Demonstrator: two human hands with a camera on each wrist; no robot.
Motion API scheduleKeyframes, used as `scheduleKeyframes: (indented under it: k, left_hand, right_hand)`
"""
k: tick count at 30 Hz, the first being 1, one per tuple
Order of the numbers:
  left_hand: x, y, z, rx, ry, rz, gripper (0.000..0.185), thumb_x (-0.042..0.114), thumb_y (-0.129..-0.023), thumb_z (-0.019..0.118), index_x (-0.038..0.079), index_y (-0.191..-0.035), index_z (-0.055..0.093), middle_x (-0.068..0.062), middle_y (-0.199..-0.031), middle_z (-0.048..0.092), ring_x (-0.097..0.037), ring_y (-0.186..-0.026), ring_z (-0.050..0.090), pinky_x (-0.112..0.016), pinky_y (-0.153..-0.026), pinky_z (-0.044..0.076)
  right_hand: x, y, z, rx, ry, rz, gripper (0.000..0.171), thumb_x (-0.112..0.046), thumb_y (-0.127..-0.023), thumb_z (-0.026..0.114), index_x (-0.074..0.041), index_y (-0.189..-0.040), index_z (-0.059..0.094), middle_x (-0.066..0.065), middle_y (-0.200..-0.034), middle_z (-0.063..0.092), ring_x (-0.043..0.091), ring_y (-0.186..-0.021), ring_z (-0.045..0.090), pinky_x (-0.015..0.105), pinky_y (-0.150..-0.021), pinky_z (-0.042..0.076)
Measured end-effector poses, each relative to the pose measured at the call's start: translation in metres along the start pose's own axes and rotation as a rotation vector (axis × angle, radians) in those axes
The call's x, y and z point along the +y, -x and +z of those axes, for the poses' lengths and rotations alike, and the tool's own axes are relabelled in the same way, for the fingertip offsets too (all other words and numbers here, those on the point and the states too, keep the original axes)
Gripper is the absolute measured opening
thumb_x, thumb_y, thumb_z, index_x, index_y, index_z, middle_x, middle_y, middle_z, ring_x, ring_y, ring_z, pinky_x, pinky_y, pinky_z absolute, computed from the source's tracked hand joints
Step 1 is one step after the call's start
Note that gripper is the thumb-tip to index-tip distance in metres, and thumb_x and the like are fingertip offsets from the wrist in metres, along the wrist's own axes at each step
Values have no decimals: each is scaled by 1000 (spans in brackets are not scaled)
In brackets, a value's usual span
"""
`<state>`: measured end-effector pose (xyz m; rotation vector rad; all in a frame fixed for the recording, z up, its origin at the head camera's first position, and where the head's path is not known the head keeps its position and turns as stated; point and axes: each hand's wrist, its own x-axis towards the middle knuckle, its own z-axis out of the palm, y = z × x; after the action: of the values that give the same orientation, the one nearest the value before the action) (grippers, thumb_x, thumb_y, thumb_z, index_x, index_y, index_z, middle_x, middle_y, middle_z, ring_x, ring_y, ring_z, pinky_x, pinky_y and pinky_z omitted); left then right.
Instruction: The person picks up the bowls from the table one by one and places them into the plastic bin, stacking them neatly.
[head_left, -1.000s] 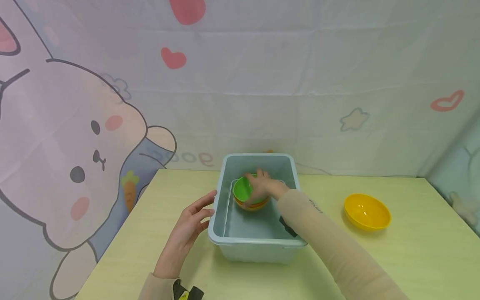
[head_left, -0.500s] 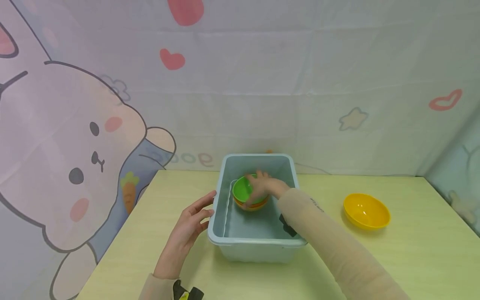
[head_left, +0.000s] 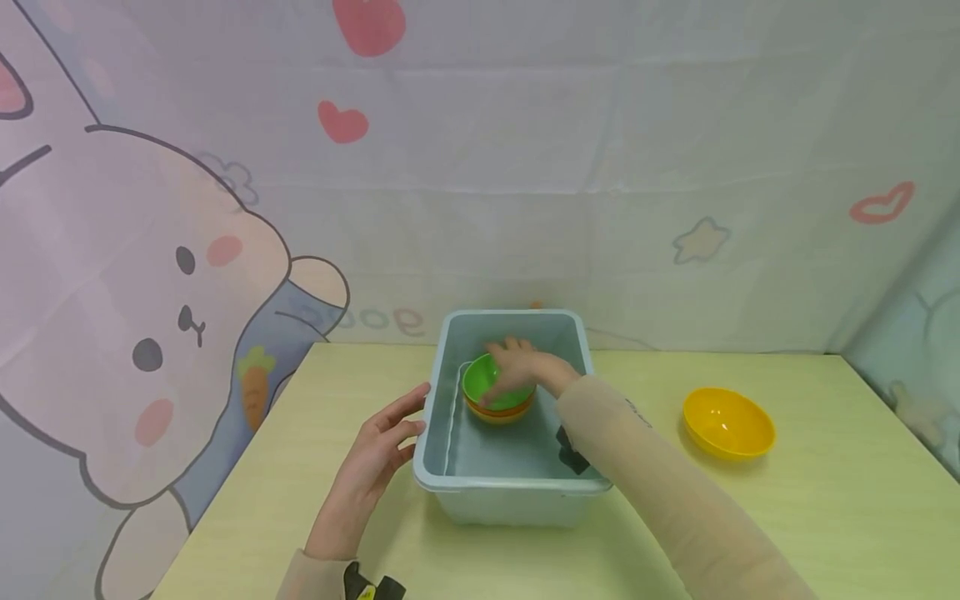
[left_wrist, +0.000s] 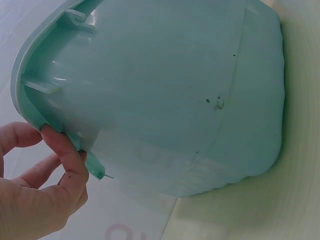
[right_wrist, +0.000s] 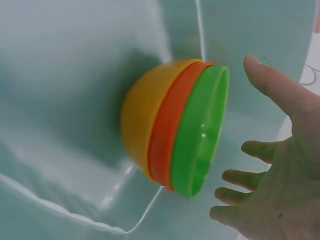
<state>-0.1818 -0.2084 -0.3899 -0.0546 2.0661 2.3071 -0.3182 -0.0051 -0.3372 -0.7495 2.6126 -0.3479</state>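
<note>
A pale blue plastic tub [head_left: 510, 487] stands on the yellow-green table. Inside it a green bowl [head_left: 483, 379] nests in an orange bowl [right_wrist: 167, 135], which nests in a yellow bowl [right_wrist: 137, 125]. My right hand [head_left: 513, 367] reaches into the tub and hovers over the green bowl [right_wrist: 200, 130]. In the right wrist view, the right hand [right_wrist: 270, 170] has its fingers spread and a small gap to the rim. My left hand [head_left: 397, 425] rests with straight fingers against the tub's left side. In the left wrist view the left hand's fingertips [left_wrist: 55, 137] touch the tub's rim [left_wrist: 30, 85].
Another yellow bowl [head_left: 727, 423] sits alone on the table to the right of the tub. A cartoon-printed cloth backdrop [head_left: 480, 167] hangs close behind the table's far edge. The table's front edge lies near my arms.
Almost nothing has moved. My right hand stays over the stacked bowls, shifted very slightly, and my left hand keeps its place at the tub's side.
</note>
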Motion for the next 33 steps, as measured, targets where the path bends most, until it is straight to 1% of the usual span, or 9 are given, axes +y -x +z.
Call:
scheduleKeyframes:
  k: [4,8,12,16,25,33]
  left_hand:
    - [0,0,0,-2,4,-3,54,4,-91,55,7,-143,45,-9,-135,49,-12,-102,58,-27,-85,50]
    - [-1,0,0,-3,8,-3,54,3,-91,55,7,-144,44,-9,-136,49,-11,-100,59,-27,-85,50]
    - [-1,-1,0,-8,6,-3,54,4,-91,55,8,-144,44,-11,-138,47,-10,-100,58,-27,-85,50]
    - [0,-1,1,-6,7,-11,54,5,-91,55,8,-144,44,-10,-137,47,-11,-100,58,-27,-85,50]
    - [1,0,1,5,2,-14,54,5,-91,56,8,-143,45,-3,-130,52,-12,-103,57,-27,-85,50]
    - [0,0,1,8,-4,-22,54,6,-91,55,9,-144,44,-2,-131,52,-12,-105,57,-27,-86,50]
  right_hand:
    - [-5,5,-5,-5,7,-8,93,-47,-83,67,-13,-155,17,18,-160,14,40,-148,12,59,-116,19]
    - [-11,10,-10,-7,22,3,89,-50,-84,65,-17,-154,22,13,-160,19,37,-148,16,60,-114,22]
    - [-14,14,-15,-5,39,5,86,-52,-83,65,-20,-153,25,12,-160,21,37,-148,16,61,-113,23]
    - [-16,18,-20,-12,58,-13,85,-53,-84,63,-19,-153,25,12,-160,21,38,-148,16,61,-114,21]
    - [-19,27,-30,-15,75,-42,82,-54,-86,61,-20,-152,28,11,-159,23,37,-148,16,59,-115,20]
    - [-18,39,-37,-19,68,-59,80,-53,-87,60,-19,-152,29,11,-159,25,37,-147,16,57,-117,18]
